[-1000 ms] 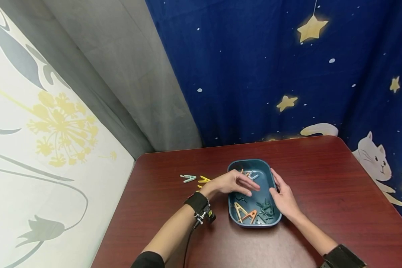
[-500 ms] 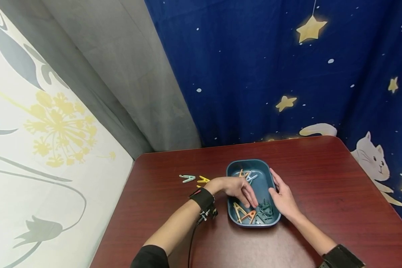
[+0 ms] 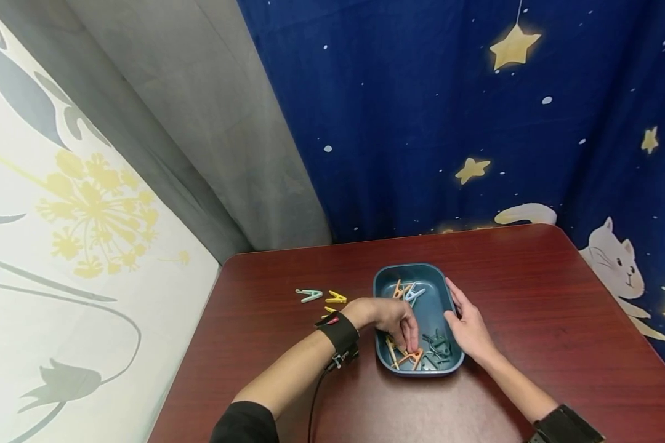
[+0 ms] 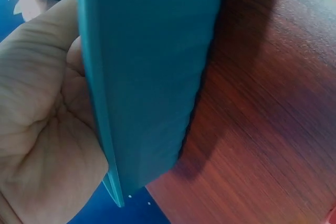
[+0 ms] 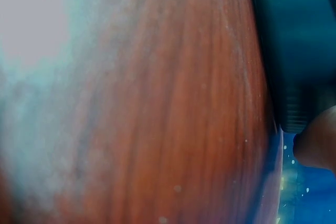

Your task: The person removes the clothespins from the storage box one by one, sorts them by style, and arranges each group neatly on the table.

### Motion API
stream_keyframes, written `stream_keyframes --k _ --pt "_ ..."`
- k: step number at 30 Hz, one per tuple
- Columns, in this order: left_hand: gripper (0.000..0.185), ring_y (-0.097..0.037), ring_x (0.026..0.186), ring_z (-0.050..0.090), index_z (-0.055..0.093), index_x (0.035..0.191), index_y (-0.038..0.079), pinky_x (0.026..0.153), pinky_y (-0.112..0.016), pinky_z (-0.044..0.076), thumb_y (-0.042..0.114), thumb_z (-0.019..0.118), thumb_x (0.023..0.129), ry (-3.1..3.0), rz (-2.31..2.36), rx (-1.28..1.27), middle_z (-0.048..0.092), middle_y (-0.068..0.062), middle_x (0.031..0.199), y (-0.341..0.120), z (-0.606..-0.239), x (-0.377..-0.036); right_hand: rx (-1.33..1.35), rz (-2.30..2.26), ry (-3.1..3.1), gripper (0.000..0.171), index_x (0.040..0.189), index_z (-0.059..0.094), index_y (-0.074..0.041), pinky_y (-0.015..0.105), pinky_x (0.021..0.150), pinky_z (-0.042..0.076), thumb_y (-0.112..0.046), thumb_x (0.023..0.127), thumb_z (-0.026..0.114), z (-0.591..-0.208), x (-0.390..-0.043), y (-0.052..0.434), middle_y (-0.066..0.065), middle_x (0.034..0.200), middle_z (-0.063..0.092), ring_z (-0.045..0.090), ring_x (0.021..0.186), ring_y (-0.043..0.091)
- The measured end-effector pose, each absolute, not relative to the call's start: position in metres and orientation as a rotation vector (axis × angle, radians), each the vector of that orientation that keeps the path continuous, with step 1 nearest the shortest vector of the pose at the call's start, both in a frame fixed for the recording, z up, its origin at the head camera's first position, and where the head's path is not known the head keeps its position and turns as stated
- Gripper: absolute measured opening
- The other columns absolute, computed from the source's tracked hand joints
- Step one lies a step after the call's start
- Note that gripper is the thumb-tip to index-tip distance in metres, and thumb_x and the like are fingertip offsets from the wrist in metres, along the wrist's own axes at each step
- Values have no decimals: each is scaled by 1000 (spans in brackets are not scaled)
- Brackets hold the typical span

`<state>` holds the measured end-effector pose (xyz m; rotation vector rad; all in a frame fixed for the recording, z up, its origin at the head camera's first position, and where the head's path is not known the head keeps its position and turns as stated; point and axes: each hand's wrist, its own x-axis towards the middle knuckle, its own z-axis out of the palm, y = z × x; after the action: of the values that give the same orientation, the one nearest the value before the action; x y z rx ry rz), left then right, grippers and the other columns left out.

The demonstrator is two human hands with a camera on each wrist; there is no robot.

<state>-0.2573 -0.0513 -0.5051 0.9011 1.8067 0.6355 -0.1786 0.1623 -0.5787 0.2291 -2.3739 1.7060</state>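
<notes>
A dark teal plastic bin (image 3: 380, 271) stands on the table in the head view. Into its near-left part reaches my left hand (image 3: 390, 317), fingers pointing down beside an orange clothespin (image 3: 417, 357) and a pale yellow clothespin (image 3: 391, 352). Whether they pinch either one cannot be told; in the left wrist view the bin wall hides the fingertips of that hand (image 4: 47, 114). My right hand (image 3: 471, 326) holds the bin's right side, thumb at the rim and fingers outside. Dark green clips (image 3: 439, 346) lie in the bin's near-right corner.
Light blue (image 3: 414, 294) and orange clothespins (image 3: 398, 289) lie in the bin's far end. Left of the bin, a mint clothespin (image 3: 309, 295) and yellow clothespins (image 3: 336, 297) lie on the red-brown table (image 3: 532, 271). A cable (image 3: 313, 400) trails from the left wrist.
My left hand has moved from above the bin's middle, fingers spread, down toward the near-left clothespins, its fingers drawing together. The right hand stays on the bin's side.
</notes>
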Motion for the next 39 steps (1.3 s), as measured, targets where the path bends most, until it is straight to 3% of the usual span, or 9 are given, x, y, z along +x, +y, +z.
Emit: stream_keyframes --k 14,19,24,31,39 --pt "18 -5 75 69 81 91 16 72 -20 58 -2 80 93 1998 465 1021 76 5 82 -53 -506 -248 225 1704 -2378 70 164 33 1 0 99 29 14 97 50 -576 -177 162 29 162 40 45 143 49" --pt "13 -4 83 71 81 100 8 81 -20 58 -3 76 96 1897 638 1067 78 3 91 -55 -510 -254 238 1716 -2374 70 165 33 0 1 99 29 14 98 50 -577 -178 162 29 162 40 44 143 49" --pt "22 -5 96 74 78 115 -1 91 -23 58 -10 69 97 1820 803 1026 80 1 103 -56 -510 -258 239 1720 -2374 71 165 32 0 1 99 30 14 98 51 -577 -178 162 30 161 41 44 143 49" --pt "24 6 101 67 79 124 8 92 -17 54 5 63 107 1940 705 1191 78 11 111 -60 -508 -262 223 1731 -2394 71 166 31 -3 1 98 29 13 100 51 -575 -178 162 29 162 39 42 146 47" --pt "25 7 101 65 79 125 8 94 -17 52 3 62 107 1997 747 1290 79 10 113 -62 -510 -264 202 1725 -2419 71 167 31 -4 0 97 27 12 100 50 -574 -178 163 29 162 39 42 146 46"
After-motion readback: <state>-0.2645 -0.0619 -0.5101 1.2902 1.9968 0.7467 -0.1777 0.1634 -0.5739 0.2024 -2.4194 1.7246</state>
